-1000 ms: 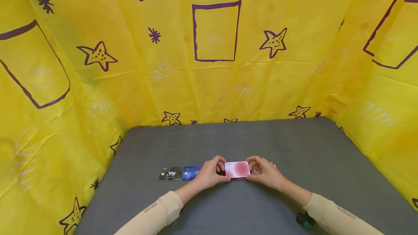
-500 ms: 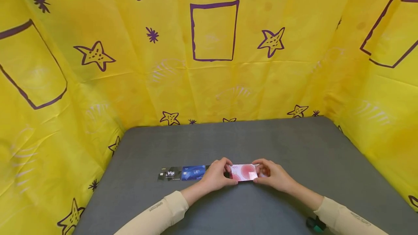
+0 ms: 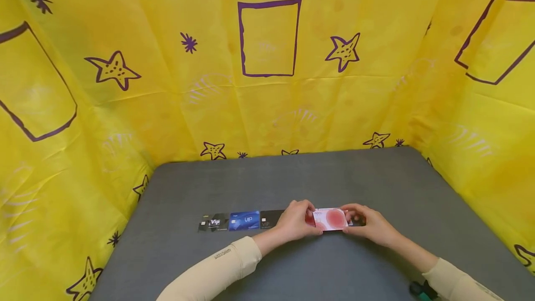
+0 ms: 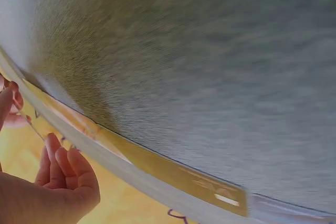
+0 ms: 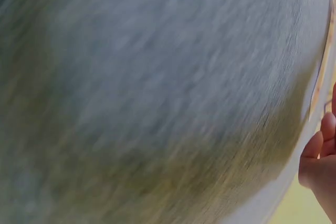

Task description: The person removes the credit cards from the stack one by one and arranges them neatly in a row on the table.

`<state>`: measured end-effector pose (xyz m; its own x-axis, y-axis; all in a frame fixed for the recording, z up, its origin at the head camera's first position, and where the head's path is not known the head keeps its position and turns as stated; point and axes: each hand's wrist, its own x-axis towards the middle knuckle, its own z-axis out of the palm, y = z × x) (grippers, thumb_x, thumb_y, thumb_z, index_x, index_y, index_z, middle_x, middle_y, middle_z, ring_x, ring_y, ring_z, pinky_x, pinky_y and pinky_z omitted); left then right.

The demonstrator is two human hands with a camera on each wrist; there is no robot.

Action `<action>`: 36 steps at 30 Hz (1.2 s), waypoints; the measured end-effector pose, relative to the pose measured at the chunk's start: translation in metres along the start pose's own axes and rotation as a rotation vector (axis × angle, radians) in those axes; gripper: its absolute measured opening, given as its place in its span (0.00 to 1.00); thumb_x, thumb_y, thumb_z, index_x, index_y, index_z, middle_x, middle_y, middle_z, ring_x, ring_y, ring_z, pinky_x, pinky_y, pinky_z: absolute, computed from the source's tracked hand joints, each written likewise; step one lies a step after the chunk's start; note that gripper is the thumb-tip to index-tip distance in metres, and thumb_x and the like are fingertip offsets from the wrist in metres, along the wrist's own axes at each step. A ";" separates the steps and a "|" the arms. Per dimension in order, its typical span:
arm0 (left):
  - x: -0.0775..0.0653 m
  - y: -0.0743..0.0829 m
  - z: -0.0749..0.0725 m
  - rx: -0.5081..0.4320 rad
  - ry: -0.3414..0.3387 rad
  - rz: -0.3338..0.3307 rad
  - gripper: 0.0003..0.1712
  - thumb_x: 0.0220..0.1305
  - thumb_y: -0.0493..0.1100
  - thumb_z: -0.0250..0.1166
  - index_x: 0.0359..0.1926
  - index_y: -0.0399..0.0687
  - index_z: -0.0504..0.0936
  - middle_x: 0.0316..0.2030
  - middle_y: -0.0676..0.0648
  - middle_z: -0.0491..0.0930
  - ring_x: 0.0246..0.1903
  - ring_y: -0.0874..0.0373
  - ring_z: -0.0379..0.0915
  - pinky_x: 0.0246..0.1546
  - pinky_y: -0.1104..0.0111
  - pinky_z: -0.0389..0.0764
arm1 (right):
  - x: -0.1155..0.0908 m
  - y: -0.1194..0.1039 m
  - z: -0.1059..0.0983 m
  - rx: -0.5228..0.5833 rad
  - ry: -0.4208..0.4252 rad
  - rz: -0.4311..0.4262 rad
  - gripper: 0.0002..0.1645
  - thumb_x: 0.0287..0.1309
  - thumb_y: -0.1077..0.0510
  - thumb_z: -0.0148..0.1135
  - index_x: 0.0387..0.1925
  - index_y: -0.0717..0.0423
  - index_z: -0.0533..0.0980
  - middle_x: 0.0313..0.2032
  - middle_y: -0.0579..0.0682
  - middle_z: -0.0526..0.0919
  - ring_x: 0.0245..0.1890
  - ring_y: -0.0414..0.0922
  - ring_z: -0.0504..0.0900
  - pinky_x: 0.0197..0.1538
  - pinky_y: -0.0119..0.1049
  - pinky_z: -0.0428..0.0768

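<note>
A white card with pink circles (image 3: 330, 219) is held at both short ends, just above a row of cards. My left hand (image 3: 296, 221) pinches its left end between thumb and fingers. At the opposite end, my right hand (image 3: 373, 226) pinches the card the same way. Left of the hands lie a grey-black Vip card (image 3: 214, 222), a blue VIP card (image 3: 244, 221) and a black VIP card (image 3: 270, 219), side by side. A reddish card (image 3: 309, 219) shows partly behind the left fingers. Another dark card peeks out by the right fingers, mostly hidden.
The cards lie on a dark grey tabletop (image 3: 259, 175). A small black and green object (image 3: 422, 291) sits near the front, beside the right sleeve. Yellow patterned cloth (image 3: 267, 115) walls the table at the back and sides.
Both hands have moved to the right along the row, carrying the pink-and-white card. The blue card and part of the black VIP card have come out from behind the left hand.
</note>
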<state>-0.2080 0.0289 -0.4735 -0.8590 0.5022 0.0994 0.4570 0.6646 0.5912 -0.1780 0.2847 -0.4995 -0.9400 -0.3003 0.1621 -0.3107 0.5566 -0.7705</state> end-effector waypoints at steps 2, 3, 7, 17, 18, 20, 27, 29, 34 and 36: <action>0.005 0.004 0.004 0.029 -0.004 0.006 0.29 0.35 0.57 0.76 0.39 0.51 0.78 0.29 0.57 0.73 0.32 0.64 0.63 0.26 0.75 0.64 | -0.002 0.004 -0.004 -0.007 0.005 0.005 0.30 0.40 0.48 0.73 0.48 0.48 0.75 0.31 0.46 0.77 0.31 0.43 0.74 0.32 0.30 0.71; 0.008 0.005 0.006 0.047 -0.004 0.009 0.29 0.35 0.57 0.76 0.39 0.51 0.78 0.29 0.57 0.73 0.33 0.64 0.63 0.26 0.75 0.65 | -0.003 0.006 -0.006 -0.017 0.009 0.005 0.29 0.41 0.48 0.73 0.48 0.48 0.75 0.31 0.46 0.77 0.31 0.42 0.74 0.32 0.30 0.71; 0.019 0.014 0.014 0.107 -0.008 0.009 0.29 0.35 0.59 0.75 0.39 0.52 0.78 0.30 0.58 0.74 0.35 0.63 0.63 0.30 0.73 0.66 | -0.007 0.014 -0.016 -0.038 0.018 -0.003 0.29 0.41 0.48 0.73 0.48 0.49 0.75 0.31 0.45 0.77 0.31 0.42 0.74 0.33 0.30 0.70; 0.038 0.036 0.038 0.195 -0.034 -0.044 0.29 0.34 0.64 0.74 0.38 0.57 0.78 0.33 0.60 0.71 0.38 0.63 0.61 0.35 0.70 0.67 | -0.017 0.018 -0.041 -0.132 0.026 -0.062 0.28 0.42 0.55 0.73 0.48 0.53 0.75 0.33 0.47 0.77 0.34 0.45 0.68 0.37 0.34 0.65; 0.040 0.038 0.040 0.198 -0.034 -0.046 0.29 0.34 0.64 0.74 0.38 0.57 0.78 0.33 0.60 0.71 0.38 0.63 0.61 0.36 0.70 0.67 | -0.018 0.020 -0.043 -0.137 0.023 -0.058 0.28 0.42 0.55 0.73 0.48 0.53 0.75 0.33 0.46 0.77 0.35 0.45 0.68 0.37 0.34 0.65; 0.043 0.042 0.044 0.198 -0.030 -0.048 0.29 0.35 0.64 0.74 0.38 0.58 0.78 0.34 0.60 0.71 0.39 0.64 0.61 0.36 0.71 0.66 | -0.020 0.021 -0.048 -0.155 0.017 -0.064 0.27 0.42 0.57 0.73 0.47 0.55 0.75 0.34 0.47 0.76 0.36 0.45 0.67 0.38 0.35 0.64; 0.053 0.052 0.060 0.206 -0.005 -0.035 0.27 0.35 0.64 0.73 0.37 0.59 0.77 0.34 0.60 0.69 0.40 0.64 0.58 0.38 0.72 0.63 | -0.026 0.031 -0.060 -0.216 0.047 -0.096 0.27 0.40 0.60 0.73 0.47 0.57 0.76 0.34 0.48 0.76 0.35 0.45 0.66 0.38 0.34 0.63; 0.056 0.053 0.063 0.212 -0.003 -0.043 0.27 0.35 0.64 0.73 0.37 0.59 0.77 0.35 0.60 0.69 0.41 0.64 0.58 0.39 0.72 0.63 | -0.026 0.041 -0.063 -0.229 0.047 -0.101 0.28 0.40 0.59 0.74 0.47 0.55 0.76 0.34 0.46 0.76 0.35 0.43 0.66 0.38 0.34 0.63; 0.062 0.056 0.068 0.193 -0.015 -0.085 0.28 0.35 0.64 0.73 0.37 0.59 0.77 0.35 0.59 0.68 0.41 0.63 0.57 0.39 0.71 0.62 | -0.025 0.058 -0.070 -0.243 0.038 -0.103 0.28 0.41 0.54 0.73 0.48 0.51 0.76 0.34 0.42 0.75 0.35 0.39 0.64 0.37 0.33 0.62; 0.063 0.057 0.070 0.178 -0.019 -0.100 0.28 0.35 0.64 0.73 0.37 0.59 0.77 0.36 0.59 0.67 0.42 0.63 0.57 0.40 0.70 0.61 | -0.024 0.061 -0.071 -0.242 0.034 -0.097 0.28 0.42 0.52 0.73 0.48 0.51 0.76 0.34 0.41 0.75 0.35 0.39 0.64 0.37 0.33 0.62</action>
<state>-0.2196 0.1372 -0.4891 -0.8984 0.4380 0.0310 0.4045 0.7982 0.4463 -0.1841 0.3814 -0.5066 -0.9072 -0.3374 0.2513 -0.4202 0.6968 -0.5813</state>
